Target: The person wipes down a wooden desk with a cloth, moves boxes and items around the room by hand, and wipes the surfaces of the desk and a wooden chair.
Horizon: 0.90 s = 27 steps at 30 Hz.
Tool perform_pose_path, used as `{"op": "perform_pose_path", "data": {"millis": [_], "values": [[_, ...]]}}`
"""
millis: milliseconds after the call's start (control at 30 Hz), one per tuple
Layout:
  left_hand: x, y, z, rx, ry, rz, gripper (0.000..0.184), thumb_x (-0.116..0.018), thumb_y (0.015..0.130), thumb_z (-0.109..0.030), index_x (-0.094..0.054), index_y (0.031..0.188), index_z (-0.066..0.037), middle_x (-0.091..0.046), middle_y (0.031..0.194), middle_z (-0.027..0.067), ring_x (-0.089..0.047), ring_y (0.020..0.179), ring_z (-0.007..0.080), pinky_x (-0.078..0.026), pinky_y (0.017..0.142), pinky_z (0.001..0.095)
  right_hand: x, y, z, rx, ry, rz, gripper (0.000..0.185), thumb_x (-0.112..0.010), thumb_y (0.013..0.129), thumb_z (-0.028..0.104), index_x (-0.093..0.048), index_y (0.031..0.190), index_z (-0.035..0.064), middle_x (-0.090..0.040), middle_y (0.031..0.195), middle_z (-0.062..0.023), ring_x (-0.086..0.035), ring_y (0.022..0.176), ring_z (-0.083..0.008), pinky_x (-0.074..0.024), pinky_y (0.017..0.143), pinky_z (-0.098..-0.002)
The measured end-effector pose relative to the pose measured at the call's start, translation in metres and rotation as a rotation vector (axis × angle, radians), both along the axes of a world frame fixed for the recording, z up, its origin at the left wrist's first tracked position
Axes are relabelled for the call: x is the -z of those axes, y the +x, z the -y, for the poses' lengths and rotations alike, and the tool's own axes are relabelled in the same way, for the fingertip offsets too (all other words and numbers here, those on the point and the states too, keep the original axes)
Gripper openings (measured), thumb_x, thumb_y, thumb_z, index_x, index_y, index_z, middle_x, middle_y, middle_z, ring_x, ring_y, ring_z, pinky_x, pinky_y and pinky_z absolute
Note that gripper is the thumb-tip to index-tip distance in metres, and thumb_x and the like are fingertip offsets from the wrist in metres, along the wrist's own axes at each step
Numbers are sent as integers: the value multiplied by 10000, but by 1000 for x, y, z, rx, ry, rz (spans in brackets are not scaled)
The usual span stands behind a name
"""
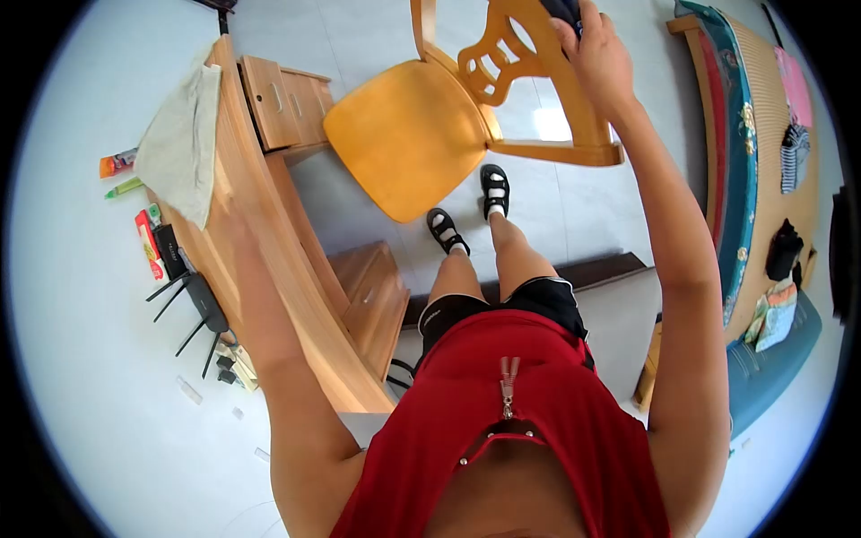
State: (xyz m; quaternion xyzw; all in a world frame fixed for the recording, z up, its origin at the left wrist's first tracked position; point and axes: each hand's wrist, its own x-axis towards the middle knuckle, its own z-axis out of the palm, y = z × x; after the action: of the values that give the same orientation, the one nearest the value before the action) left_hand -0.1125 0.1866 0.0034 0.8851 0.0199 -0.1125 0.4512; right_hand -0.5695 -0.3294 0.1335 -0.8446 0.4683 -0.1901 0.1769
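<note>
My right hand (599, 58) is closed around a dark, soft-looking item (563, 13) at the top rail of a wooden chair (404, 134). The item is cut off by the upper edge of the view, so its kind does not show. My left hand (240, 229) is smeared by motion over the wooden desk (296, 296), and its fingers cannot be made out. Just beyond it, a pale grey cloth (184, 143) lies across the desk's wall-side edge.
Drawers (278, 103) sit under the desk's far end, and a cabinet (372, 291) under its near end. A black router (204, 303) and small boxes (151, 247) line the wall side. At right is a bed (785, 224) with folded clothes (794, 157).
</note>
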Motion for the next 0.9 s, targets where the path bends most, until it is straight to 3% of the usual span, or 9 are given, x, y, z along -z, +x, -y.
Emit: {"op": "perform_pose_path", "data": {"millis": [100,200,367,500,567,633,700,800,900], "values": [[18,-43,22,289,780,167,757,-458,952,-607,-354,1531,-130,-286,1581,205,-299,1445,364,-287,1160,452,19,-17,-17,45,-154,-81,495,-567,966,446,-513,1344,132,-649,1068,-173,-659,903,-385,-541,738,-470],[26,-57,33,310,746,241,853,-398,930,-694,-285,1557,-128,-157,1617,241,-170,1483,414,-186,1186,526,20,-40,-35,104,-64,-140,510,-532,979,465,-509,1314,81,-659,1080,-222,-657,928,-418,-521,785,-501],[51,-56,38,256,904,386,902,-400,907,-739,-258,1567,-140,-152,1611,261,-132,1484,443,-177,1156,598,2,-46,-66,193,-38,-306,468,-492,1005,443,-513,1315,92,-648,1128,-217,-657,974,-400,-519,813,-476],[56,-61,38,228,870,467,897,-388,903,-752,-301,1553,-140,-175,1606,265,-162,1478,445,-189,1147,589,-11,-40,-103,136,-543,-133,462,-623,967,246,-493,1393,124,-620,1167,-188,-603,1095,-374,-499,877,-474],[57,-62,35,217,838,490,890,-396,902,-751,-319,1547,-142,-195,1599,267,-186,1469,451,-187,1148,584,-11,-14,-139,22,-560,112,572,-679,861,44,-513,1397,158,-612,1143,-171,-579,1084,-366,-492,874,-483],[55,-62,35,212,841,498,885,-406,901,-749,-330,1542,-145,-210,1594,268,-203,1462,454,-187,1150,578,30,16,-170,-127,-503,102,592,-659,794,-38,-539,1362,79,-583,1260,-176,-579,1046,-370,-445,977,-456],[49,-65,39,207,867,483,881,-418,899,-747,-334,1541,-149,-221,1590,269,-215,1457,454,-187,1153,569,108,37,-200,-211,2,-36,674,-673,710,-61,-542,1356,78,-572,1252,-196,-550,1108,-397,-420,993,-479],[44,-71,43,198,841,523,876,-429,891,-763,-332,1547,-189,-221,1597,239,-206,1471,426,-186,1157,577,245,67,-215,-248,-64,-95,547,-728,738,72,-571,1262,99,-470,1419,-171,-460,1279,-364,-361,1056,-511],[45,-69,39,218,800,547,881,-430,890,-766,-298,1559,-208,-223,1607,208,-192,1478,416,-174,1155,596,373,48,-225,-397,78,-450,677,-737,792,220,-500,1424,183,-253,1609,-154,-260,1472,-363,-244,1188,-469]]}}
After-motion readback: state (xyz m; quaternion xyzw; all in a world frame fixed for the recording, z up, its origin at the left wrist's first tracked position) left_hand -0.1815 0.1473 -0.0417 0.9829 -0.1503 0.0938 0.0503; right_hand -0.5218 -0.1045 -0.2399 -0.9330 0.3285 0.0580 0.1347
